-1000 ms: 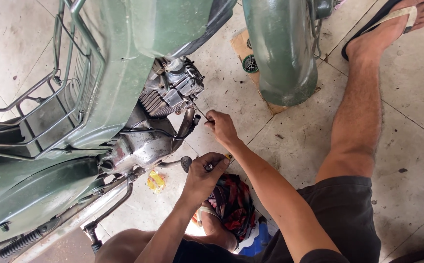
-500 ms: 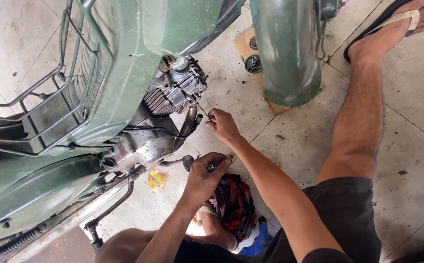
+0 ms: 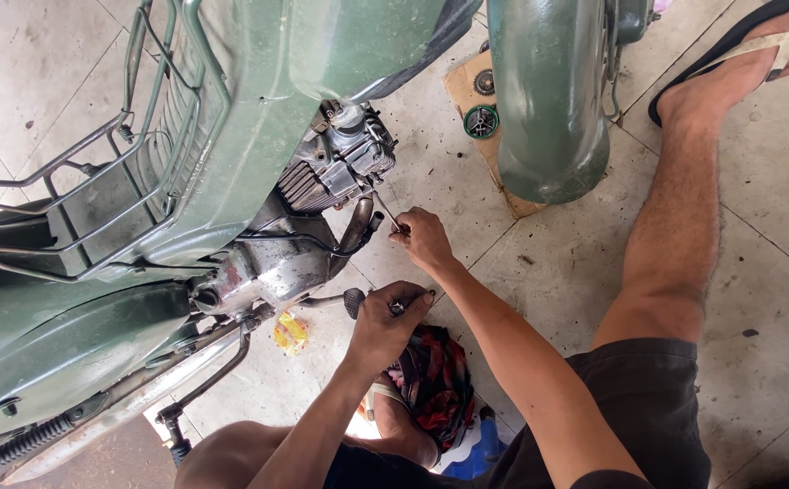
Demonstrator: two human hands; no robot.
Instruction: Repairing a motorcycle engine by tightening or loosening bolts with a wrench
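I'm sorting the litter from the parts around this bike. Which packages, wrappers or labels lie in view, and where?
Cardboard sheet: flat, brown, on the floor under the green front mudguard, carrying two round parts.
Small wrapper: crumpled, yellow with red, on the tiles below the engine, left of the left hand.
No screens or signs.

Right hand (image 3: 423, 237) extended forward, forearm running diagonally up from lower right, elbow nearly straight – fingers pinched tight, knuckles up. Left hand (image 3: 383, 319) sits just below and behind it, forearm rising from bottom centre, wrist bent slightly – fingers curled into a closed fist, thumb on top. The two hands near each other, not touching.
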